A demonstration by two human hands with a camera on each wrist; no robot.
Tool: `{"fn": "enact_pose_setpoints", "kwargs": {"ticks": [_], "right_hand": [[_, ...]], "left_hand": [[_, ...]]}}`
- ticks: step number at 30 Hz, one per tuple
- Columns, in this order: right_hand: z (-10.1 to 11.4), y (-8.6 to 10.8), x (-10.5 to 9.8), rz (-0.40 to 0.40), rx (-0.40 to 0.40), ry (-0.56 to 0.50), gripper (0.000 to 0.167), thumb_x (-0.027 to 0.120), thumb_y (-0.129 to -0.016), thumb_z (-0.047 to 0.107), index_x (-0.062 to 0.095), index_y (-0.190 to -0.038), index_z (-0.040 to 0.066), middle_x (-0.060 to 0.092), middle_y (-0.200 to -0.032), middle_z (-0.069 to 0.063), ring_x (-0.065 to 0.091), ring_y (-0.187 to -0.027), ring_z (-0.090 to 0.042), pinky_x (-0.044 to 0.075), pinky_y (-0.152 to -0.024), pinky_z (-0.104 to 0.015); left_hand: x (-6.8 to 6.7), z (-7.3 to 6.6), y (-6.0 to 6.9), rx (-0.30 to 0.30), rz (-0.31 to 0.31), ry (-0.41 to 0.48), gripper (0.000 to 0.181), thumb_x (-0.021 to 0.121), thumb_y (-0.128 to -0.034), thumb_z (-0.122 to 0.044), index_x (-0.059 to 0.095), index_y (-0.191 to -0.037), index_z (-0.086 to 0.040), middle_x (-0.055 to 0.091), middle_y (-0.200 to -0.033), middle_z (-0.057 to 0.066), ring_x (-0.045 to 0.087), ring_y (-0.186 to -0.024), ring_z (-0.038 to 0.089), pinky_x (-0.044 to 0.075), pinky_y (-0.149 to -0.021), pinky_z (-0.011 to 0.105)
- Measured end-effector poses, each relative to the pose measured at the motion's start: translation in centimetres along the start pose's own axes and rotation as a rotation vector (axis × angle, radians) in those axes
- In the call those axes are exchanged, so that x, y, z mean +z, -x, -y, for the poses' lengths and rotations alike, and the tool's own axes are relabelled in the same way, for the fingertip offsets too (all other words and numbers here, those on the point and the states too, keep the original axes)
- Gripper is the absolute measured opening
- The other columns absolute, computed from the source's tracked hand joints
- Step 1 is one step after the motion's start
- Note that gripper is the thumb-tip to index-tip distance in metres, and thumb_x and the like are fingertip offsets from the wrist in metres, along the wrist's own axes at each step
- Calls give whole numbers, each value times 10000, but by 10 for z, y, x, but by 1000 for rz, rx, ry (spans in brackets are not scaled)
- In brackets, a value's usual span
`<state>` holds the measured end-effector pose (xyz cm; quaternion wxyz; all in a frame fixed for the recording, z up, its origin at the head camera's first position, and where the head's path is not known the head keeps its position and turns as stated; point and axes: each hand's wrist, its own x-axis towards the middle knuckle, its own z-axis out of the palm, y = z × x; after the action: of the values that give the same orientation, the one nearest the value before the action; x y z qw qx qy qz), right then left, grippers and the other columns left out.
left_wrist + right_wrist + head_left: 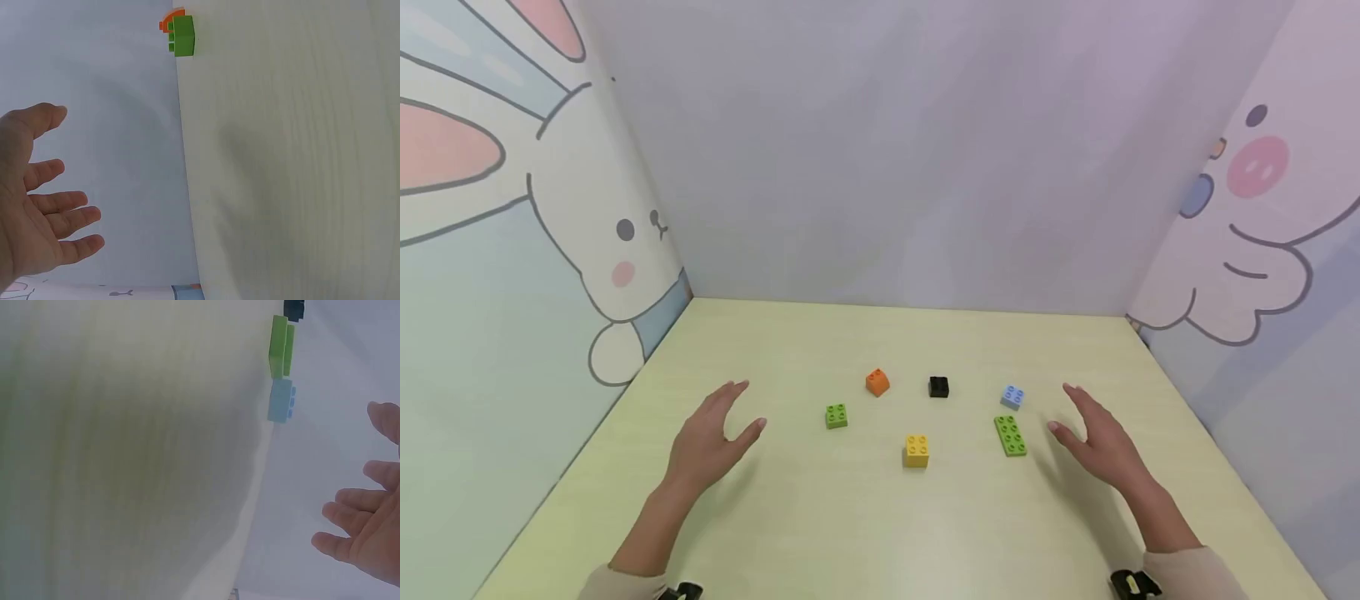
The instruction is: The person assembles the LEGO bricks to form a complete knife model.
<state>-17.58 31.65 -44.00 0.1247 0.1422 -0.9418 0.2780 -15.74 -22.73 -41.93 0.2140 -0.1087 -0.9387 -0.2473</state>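
Note:
My left hand (706,442) hovers over the left part of the table, fingers extended and thumb apart, holding nothing. Nearest to it lies a small green brick (837,416). On the other side my right hand (1101,442) is likewise raised with fingers spread and nothing in it. Close to that hand are a long green brick (1011,436) and a light blue brick (1012,397). Between the hands sit a yellow brick (917,451), an orange brick with a curved side (877,382) and a black brick (938,387). All the bricks stand apart from one another.
The pale wood-look table (850,533) meets a plain grey back wall (880,167). A left side panel (490,333) with a cartoon rabbit and a right panel (1315,333) with a cartoon pig enclose it. Dark bands (1135,583) sit at the sleeves.

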Motion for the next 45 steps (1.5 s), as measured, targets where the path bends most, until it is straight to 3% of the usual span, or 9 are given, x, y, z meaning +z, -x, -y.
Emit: {"fn": "enact_pose_setpoints", "kwargs": {"ticks": [6,16,30,39,45], "right_hand": [[2,-4,4,19,38,-81,631,624,-906,224,325,-1390,-47,379,-1331,-335,372,-1175,-516,341,-861,-632],[13,-10,17,98,133,-299,628,572,-942,245,284,-1396,-81,327,-1384,-312,349,-1216,-496,334,-917,-607],[28,-19,30,121,283,-439,666,591,-929,279,279,-1397,-78,334,-1384,-302,380,-1226,-446,377,-931,-522],[35,-21,43,104,414,-559,664,614,-915,271,298,-1388,-71,362,-1371,-280,386,-1236,-398,357,-974,-472],[39,-21,49,124,481,-567,649,623,-909,255,317,-1378,-73,380,-1356,-279,421,-1200,-372,387,-953,-420]], "left_hand": [[12,-11,-5,-18,43,125,565,707,-823,-252,507,-1297,-18,506,-1293,186,443,-1199,360,371,-920,535],[28,-32,-17,-82,133,275,559,723,-822,-262,520,-1305,-66,522,-1289,151,464,-1192,334,391,-920,518],[51,-68,-28,-49,293,508,535,729,-820,-229,533,-1297,-87,546,-1273,76,506,-1152,297,430,-900,474],[73,-89,-32,-32,381,565,490,717,-830,-263,559,-1266,-104,559,-1254,37,520,-1127,295,444,-884,470],[85,-98,-37,21,492,603,513,698,-845,-305,545,-1273,-67,555,-1252,79,527,-1121,304,459,-868,441]]}}
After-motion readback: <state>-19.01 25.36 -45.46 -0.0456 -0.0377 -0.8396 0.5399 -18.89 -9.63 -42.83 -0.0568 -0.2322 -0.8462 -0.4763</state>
